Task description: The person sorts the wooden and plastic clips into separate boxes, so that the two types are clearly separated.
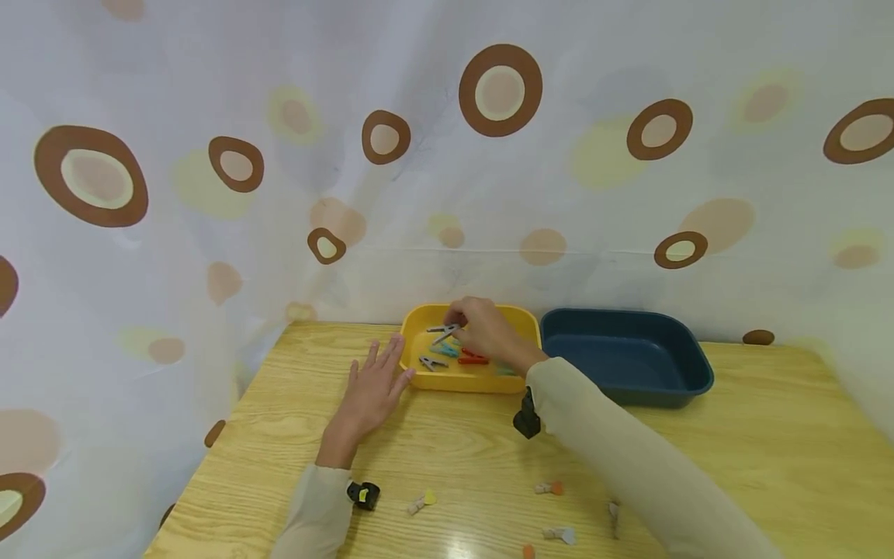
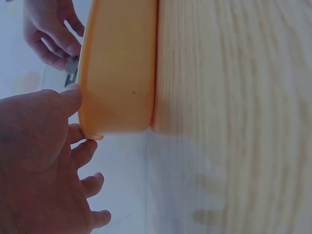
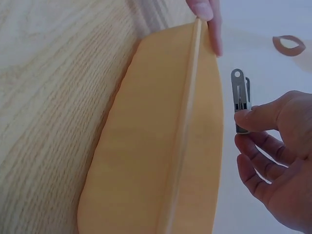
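Note:
My right hand (image 1: 485, 330) is over the yellow tray (image 1: 461, 383), pinching a grey clothespin (image 3: 239, 102) between thumb and fingertips. In the right wrist view the peg stands upright above the tray's rim. Several more clothespins lie in the tray: a grey one (image 1: 433, 362), a light blue one (image 1: 445, 350) and a red one (image 1: 473, 360), with others partly hidden by the right hand. At the tray's left end my left hand (image 1: 370, 392) touches the rim, its fingers spread and nearly straight. The left wrist view shows its thumb (image 2: 72, 97) against that rim.
A dark blue tray (image 1: 628, 388) stands right of the yellow one. Small wooden pegs with coloured tops lie on the table (image 1: 447, 450), among them a yellow-topped peg (image 1: 421, 503), an orange-topped peg (image 1: 548, 488) and a white-topped peg (image 1: 559, 534). A patterned cloth (image 1: 419, 194) hangs behind.

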Demonstrator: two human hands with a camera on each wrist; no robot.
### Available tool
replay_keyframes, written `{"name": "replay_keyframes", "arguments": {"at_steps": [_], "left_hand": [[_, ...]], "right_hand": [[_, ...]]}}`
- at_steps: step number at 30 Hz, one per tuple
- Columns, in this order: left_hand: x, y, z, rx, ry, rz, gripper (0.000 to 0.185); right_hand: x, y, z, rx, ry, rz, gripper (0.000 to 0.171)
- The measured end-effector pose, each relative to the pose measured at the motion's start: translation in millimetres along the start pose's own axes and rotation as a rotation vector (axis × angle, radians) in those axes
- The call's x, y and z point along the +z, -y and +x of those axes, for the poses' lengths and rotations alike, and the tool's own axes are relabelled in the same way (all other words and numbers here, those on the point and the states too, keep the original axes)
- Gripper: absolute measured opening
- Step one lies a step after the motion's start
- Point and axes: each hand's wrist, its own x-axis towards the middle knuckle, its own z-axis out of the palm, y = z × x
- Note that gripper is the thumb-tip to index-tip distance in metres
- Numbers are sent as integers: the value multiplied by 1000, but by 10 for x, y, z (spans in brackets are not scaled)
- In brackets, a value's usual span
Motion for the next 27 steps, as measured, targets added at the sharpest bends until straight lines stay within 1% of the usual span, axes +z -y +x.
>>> {"name": "replay_keyframes", "arguments": {"at_steps": [4, 7, 12, 14, 19, 27], "left_hand": [[-2, 6, 6, 3, 8, 6, 66], [-11, 8, 14, 3, -3, 1, 65], [-4, 18, 7, -4, 3, -9, 66], [6, 20, 0, -10, 14, -10, 67], [22, 20, -4, -13, 12, -14, 67], [-16, 17, 2, -6, 7, 2, 67]], "right_hand": [[70, -45, 116, 24, 6, -17, 9], [122, -76, 209, 45, 11, -13, 10], [255, -121, 357, 104, 61, -30, 14], [314, -129, 398, 104, 78, -50, 15], [424, -112, 466, 74, 89, -82, 16], [510, -73, 551, 90, 93, -114, 17]]}}
